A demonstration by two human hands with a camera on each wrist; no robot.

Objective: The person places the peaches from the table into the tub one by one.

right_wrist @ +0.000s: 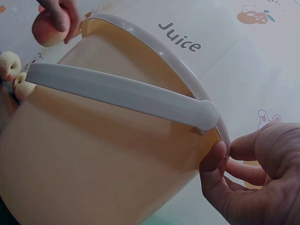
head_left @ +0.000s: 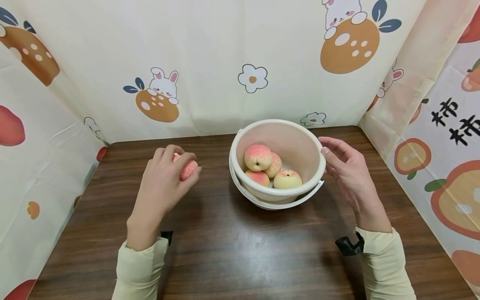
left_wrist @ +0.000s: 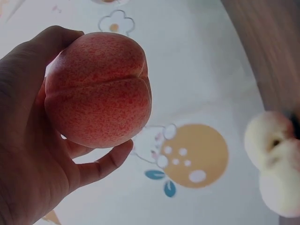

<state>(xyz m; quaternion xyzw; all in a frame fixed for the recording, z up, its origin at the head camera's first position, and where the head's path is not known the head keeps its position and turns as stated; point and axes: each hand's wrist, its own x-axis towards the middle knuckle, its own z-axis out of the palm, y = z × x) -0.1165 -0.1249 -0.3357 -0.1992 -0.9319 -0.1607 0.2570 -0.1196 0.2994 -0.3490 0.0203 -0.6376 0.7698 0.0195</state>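
Observation:
My left hand (head_left: 161,181) holds a reddish peach (head_left: 189,170) over the left part of the table, left of the bucket. In the left wrist view the same peach (left_wrist: 98,91) shows its speckled skin and crease, with thumb and fingers around it. A cream-white bucket (head_left: 300,146) stands tilted toward me at centre right. Several pink-and-yellow peaches (head_left: 258,157) lie inside it. My right hand (head_left: 352,177) pinches the bucket's right rim between thumb and fingers. The white handle (head_left: 270,205) hangs down along the near side.
Dark wooden tabletop (head_left: 240,258) lies under everything. Printed cloth (head_left: 210,50) rises behind the table and along both sides. Pale, dimpled rounded fruits (left_wrist: 274,164) show at the edge of the left wrist view. A black strap mount (head_left: 349,246) sits at the right cuff.

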